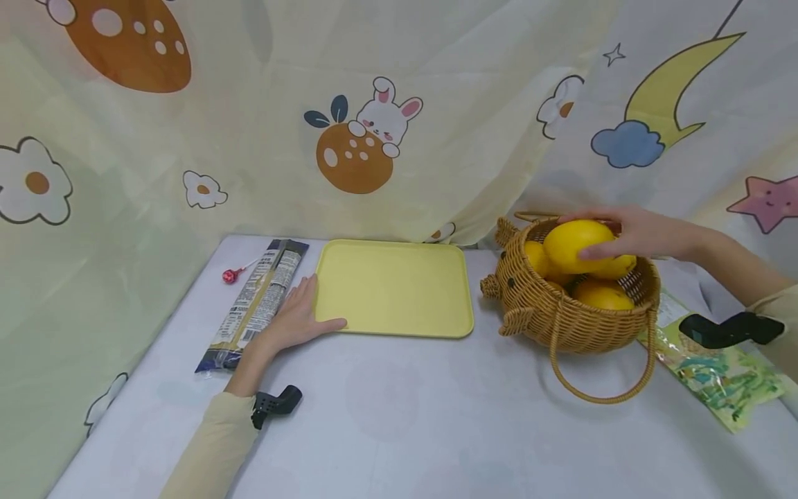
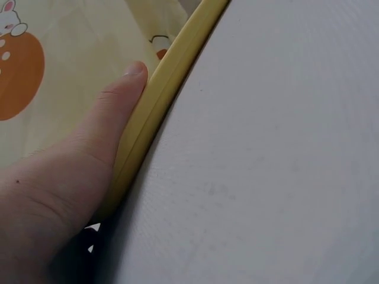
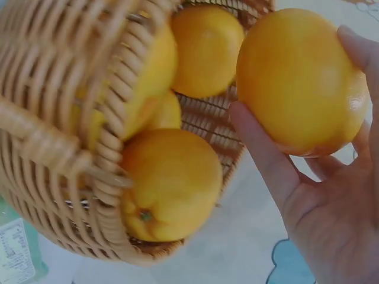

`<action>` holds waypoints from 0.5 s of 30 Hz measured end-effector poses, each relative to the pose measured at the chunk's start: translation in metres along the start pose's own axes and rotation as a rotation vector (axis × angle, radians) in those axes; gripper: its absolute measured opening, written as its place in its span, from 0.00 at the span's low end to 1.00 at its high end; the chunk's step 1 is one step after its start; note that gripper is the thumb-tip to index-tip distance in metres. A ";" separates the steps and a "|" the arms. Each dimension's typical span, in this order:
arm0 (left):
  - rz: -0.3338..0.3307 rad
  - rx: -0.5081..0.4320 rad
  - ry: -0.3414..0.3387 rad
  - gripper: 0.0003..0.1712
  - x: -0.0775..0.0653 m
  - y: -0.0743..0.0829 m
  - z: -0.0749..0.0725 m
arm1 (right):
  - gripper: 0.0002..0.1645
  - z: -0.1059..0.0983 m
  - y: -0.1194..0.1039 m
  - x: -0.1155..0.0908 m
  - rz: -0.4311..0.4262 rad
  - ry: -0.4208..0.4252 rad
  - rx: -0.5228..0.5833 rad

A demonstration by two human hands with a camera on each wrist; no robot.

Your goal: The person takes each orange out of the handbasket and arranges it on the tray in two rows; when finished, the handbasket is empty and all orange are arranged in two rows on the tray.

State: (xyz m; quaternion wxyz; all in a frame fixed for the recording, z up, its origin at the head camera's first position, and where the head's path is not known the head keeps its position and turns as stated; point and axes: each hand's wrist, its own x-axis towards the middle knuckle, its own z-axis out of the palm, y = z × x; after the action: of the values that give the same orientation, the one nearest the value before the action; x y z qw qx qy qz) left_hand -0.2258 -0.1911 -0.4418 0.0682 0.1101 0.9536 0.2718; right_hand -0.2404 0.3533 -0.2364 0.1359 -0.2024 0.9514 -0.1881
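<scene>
**While the left hand [image 1: 296, 315] rests at a yellow tray [image 1: 393, 287], the right hand [image 1: 639, 232] grasps an orange [image 1: 576, 246] over a wicker basket [image 1: 580, 329]**

As it sits at the mouth of the wicker basket, the orange is gripped between the right hand's thumb and curved fingers; whether it touches the fruit beneath cannot be told. Inside the wicker basket lie several other oranges [image 3: 172, 183], at least three, heaped together. One of them shows its green stem end in the right wrist view.

The wicker basket stands toward the right edge of the counter [image 1: 386, 416], near the back. It is woven in the form of an animal, with ears and a snout [image 1: 490, 286] facing the yellow tray, and a looped handle [image 1: 605, 400] hangs down its near side.

The yellow tray lies flat near the middle of the counter's back edge. Released and holding nothing, the left hand has its fingers extended beside the tray's left edge, and its thumb lies against the rim by the near left corner.

Along the counter's left edge a long printed packet [image 1: 258, 305] with dark blue ends lies aslant. Near the back left corner, a red lollipop [image 1: 231, 276] has its white stick pointing to that packet. By the right edge lies a green patterned packet [image 1: 717, 378], partly hidden by the wicker basket.
</scene>
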 end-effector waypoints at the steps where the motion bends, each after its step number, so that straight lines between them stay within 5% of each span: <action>1: 0.001 0.000 -0.001 0.74 0.000 0.000 0.000 | 0.35 -0.003 -0.001 0.000 -0.003 0.014 0.006; 6: 0.006 0.016 0.000 0.74 0.001 0.000 0.000 | 0.34 -0.006 -0.014 0.002 0.057 0.139 0.066; 10: 0.007 0.023 -0.001 0.74 0.002 -0.001 0.000 | 0.31 0.007 -0.043 0.008 0.092 0.263 0.216; 15: 0.010 0.034 0.005 0.74 0.003 -0.003 0.000 | 0.30 0.029 -0.090 0.025 0.064 0.269 0.447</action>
State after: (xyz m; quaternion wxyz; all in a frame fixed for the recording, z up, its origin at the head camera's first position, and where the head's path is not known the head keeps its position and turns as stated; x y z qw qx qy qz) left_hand -0.2297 -0.1931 -0.4436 0.0629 0.1153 0.9577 0.2562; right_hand -0.2224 0.2575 -0.2295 0.0554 -0.1101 0.9018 -0.4142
